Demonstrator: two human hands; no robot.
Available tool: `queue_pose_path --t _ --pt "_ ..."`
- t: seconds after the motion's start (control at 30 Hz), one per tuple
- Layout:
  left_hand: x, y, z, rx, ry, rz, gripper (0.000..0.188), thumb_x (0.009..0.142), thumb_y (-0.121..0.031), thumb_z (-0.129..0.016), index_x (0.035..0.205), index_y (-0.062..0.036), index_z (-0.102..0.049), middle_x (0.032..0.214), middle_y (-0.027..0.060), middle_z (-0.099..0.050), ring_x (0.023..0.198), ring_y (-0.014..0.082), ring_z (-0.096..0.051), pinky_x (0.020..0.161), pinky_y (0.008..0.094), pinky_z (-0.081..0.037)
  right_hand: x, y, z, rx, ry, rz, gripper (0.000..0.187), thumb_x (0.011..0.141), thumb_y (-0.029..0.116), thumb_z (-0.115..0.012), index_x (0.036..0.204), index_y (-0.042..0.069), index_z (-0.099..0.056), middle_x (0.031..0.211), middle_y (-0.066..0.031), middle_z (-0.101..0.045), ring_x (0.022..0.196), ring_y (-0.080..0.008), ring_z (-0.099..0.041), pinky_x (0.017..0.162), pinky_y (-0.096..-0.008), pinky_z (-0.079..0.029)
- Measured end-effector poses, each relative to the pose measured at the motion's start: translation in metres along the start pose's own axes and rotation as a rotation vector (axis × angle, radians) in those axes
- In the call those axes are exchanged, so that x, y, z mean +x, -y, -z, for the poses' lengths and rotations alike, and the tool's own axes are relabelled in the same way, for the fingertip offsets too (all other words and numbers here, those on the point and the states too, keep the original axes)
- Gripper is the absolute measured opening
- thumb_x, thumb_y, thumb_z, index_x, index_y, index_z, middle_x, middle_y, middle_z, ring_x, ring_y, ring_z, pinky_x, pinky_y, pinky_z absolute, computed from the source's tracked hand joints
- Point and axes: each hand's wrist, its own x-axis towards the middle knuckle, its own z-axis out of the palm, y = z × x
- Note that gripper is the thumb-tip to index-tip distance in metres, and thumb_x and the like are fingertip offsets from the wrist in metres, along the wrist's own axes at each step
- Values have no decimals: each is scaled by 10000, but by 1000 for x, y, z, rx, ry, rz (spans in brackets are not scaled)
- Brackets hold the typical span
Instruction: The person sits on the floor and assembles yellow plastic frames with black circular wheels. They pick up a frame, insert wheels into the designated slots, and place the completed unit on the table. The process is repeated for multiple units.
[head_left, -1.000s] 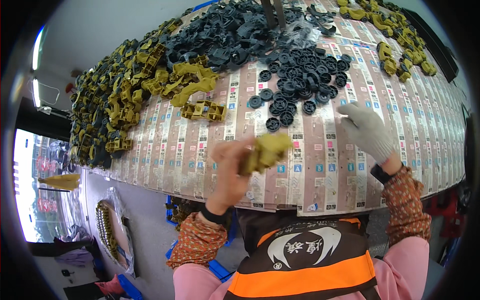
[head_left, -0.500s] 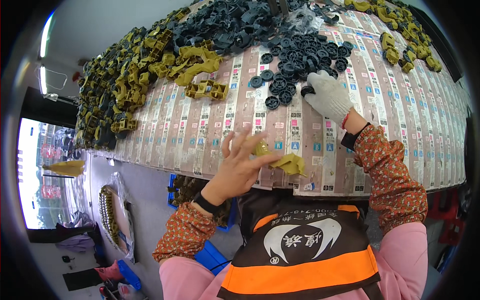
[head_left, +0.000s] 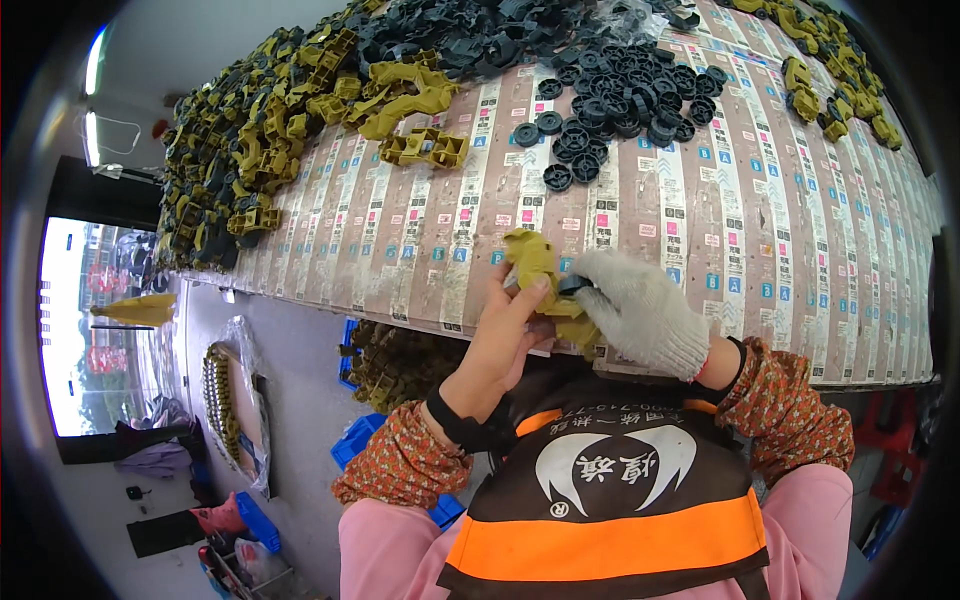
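Observation:
Near the front edge of the table, my bare left hand (head_left: 503,335) grips an olive-yellow plastic toy vehicle body (head_left: 532,258), its fingers closed along the left side. My right hand (head_left: 645,312), in a pale knitted glove, pinches a small dark toy wheel (head_left: 572,284) against the right side of that body. Whether the wheel is seated on it, I cannot tell. Farther off lies a heap of dark toy wheels (head_left: 625,100), with a few loose ones at its near left.
Olive vehicle parts with dark pieces are piled at the left (head_left: 235,150). Dark plastic parts (head_left: 470,35) lie heaped at the back, and more olive bodies (head_left: 835,95) at the far right. Below the table edge stands a blue crate (head_left: 347,352) of olive parts.
My right hand has come from the wheel heap toward me, carrying a wheel to the vehicle body. My left hand has shifted slightly right and turned the body more upright.

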Motion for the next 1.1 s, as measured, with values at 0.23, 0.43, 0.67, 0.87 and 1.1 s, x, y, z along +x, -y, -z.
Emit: queue_pose_path --t 0.23,0.43,0.67,0.87,1.1 --pt "7 3 -3 -9 174 55 663 1001 -251 -682 1549 -70 -354 1331 86 -587 1204 238 -621 996 494 -533 -19 -9 3 296 17 -57 225 955 90 -625 1172 34 -637 993 -185 -678 903 -378 -695 796 -441 -560" --pt "9 -2 -4 -340 386 52 605 993 -177 -655 1532 -105 -390 1344 91 -594 1228 258 -623 1088 517 -507 -22 7 39 864 15 -476 226 996 45 -597 1215 32 -651 1027 -69 -696 893 -135 -693 777 -285 -588" --pt "10 6 -25 -182 259 17 530 1052 -390 -628 1466 -96 -474 1197 74 -668 1041 208 -699 893 394 -607 -21 4 37 682 -156 -403 235 995 69 -622 1223 15 -650 1046 -90 -720 872 -139 -710 774 -298 -583" --pt "2 15 -37 -109 232 -103 531 1031 -410 -682 1422 -111 -482 1178 51 -651 1024 158 -690 829 335 -619 -8 -10 22 379 -295 -277 257 979 77 -645 1229 18 -653 1033 -152 -731 853 -223 -726 785 -338 -572" --pt "8 25 -40 -52 252 -217 627 1041 -254 -694 1527 -132 -317 1273 52 -594 1136 145 -612 955 321 -549 -15 -8 8 511 -315 -295 318 949 61 -657 1261 1 -643 1023 -158 -728 867 -225 -714 796 -342 -567"
